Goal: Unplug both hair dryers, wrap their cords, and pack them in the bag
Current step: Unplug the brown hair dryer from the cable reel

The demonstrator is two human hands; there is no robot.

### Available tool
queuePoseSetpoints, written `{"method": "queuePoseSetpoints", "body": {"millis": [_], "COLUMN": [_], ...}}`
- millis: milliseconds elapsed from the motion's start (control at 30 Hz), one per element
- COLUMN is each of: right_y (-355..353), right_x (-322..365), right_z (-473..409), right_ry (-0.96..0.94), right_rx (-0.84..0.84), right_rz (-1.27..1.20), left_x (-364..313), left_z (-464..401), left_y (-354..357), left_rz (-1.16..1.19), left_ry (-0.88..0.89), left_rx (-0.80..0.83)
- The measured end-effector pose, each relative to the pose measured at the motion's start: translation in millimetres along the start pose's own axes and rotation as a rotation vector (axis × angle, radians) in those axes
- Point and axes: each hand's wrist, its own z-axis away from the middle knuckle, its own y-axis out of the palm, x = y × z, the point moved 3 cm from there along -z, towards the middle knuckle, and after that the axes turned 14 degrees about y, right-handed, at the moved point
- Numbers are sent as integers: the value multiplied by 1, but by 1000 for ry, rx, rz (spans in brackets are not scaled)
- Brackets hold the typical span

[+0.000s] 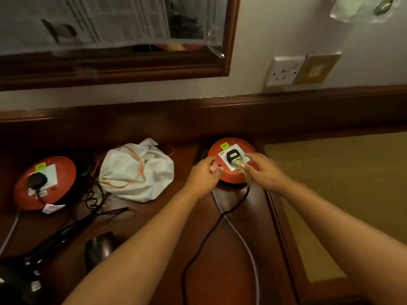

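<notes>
Two round red socket reels sit on the dark wooden desk. The right reel (224, 175) carries a black plug (233, 156) whose black cord (206, 236) runs toward me. My right hand (263, 170) pinches the base of that plug. My left hand (203, 176) presses on the reel's left rim. The left reel (24, 190) holds another black plug (37, 179). A black hair dryer (55, 238) lies at the lower left, with a dark rounded dryer part (99, 247) beside it. A white drawstring bag (136, 172) with an orange cord lies crumpled between the reels.
A framed mirror (231, 36) hangs above the desk. A white wall socket (284, 71) and a tan plate (317, 69) are on the wall at right. A tan inlaid panel (352, 194) fills the right side. A grey reel cable (248, 249) crosses the black cord.
</notes>
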Motion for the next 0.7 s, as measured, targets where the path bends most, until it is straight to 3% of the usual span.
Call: {"method": "queuePoseSetpoints", "body": {"millis": [200,700], "right_y": [14,41], "right_x": [-28,-63], "right_z": [-58,-125], "right_ry": [-68,-295], "right_rx": [119,129], "right_rz": [151,279], "left_x": [8,52], "left_z": [-49,-96], "left_y": [41,88], "left_rz": [-50,-114], "left_ry": [-8,-2], "left_rx": [-26,-232]}}
